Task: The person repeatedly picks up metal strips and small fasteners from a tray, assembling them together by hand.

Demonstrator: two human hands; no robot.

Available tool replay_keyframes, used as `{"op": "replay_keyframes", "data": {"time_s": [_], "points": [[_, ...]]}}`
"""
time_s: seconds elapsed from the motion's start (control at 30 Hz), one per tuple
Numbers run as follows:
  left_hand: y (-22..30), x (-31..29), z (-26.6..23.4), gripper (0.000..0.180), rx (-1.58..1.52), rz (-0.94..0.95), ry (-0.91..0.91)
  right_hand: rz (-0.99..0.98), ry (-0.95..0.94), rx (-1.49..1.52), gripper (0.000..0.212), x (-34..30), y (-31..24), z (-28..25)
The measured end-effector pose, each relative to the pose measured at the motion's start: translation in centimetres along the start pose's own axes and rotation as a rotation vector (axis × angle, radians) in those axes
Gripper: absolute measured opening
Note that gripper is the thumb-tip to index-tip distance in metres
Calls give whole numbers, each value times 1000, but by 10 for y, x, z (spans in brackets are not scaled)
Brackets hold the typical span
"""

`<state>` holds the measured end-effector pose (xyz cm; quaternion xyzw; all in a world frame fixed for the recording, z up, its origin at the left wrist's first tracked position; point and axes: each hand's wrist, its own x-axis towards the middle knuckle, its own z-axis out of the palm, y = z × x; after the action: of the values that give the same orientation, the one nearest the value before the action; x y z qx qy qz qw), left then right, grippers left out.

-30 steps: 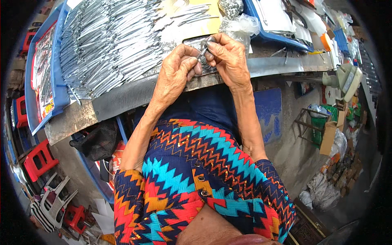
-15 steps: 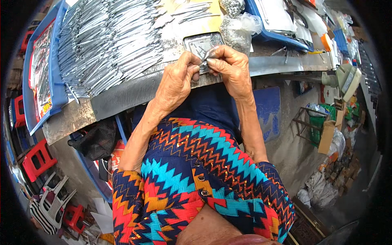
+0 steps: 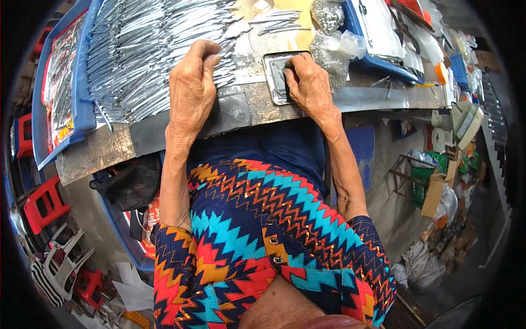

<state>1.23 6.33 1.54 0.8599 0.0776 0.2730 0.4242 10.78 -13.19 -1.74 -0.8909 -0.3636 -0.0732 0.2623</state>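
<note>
Over the right edge of a wide pile of thin silvery metal strips [image 3: 148, 60] is my left hand [image 3: 192, 90]. Its fingers are curled in toward the thumb, and whatever they pinch cannot be made out. My right hand [image 3: 311, 88] is bent over a small shallow metal tray [image 3: 268, 71] near the table's front edge. The fingertips of that hand reach down into the tray, close together. Small dark pieces seem to lie in there, partly hidden by the hand.
A blue tray [image 3: 82, 104] with more strips and packets stands at the left. Clear plastic bags [image 3: 334, 55] of small parts and another blue tray [image 3: 378, 64] are at the right. A few strips [image 3: 279, 22] lie on yellow paper. Below left stands a red stool [image 3: 46, 205].
My hands were together in front of the small tray. They have parted: the left moved left and up to the strips, the right slightly right, into the tray.
</note>
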Motion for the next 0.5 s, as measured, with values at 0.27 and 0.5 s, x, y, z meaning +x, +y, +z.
{"op": "replay_keyframes", "data": {"time_s": [0.27,0.5], "points": [[-29,30,-28,7,330,137,129,-187,-162,-260,21,11,-4,-2],[-45,46,-10,21,414,165,28,-318,-306,-214,15,27,8,-12]]}}
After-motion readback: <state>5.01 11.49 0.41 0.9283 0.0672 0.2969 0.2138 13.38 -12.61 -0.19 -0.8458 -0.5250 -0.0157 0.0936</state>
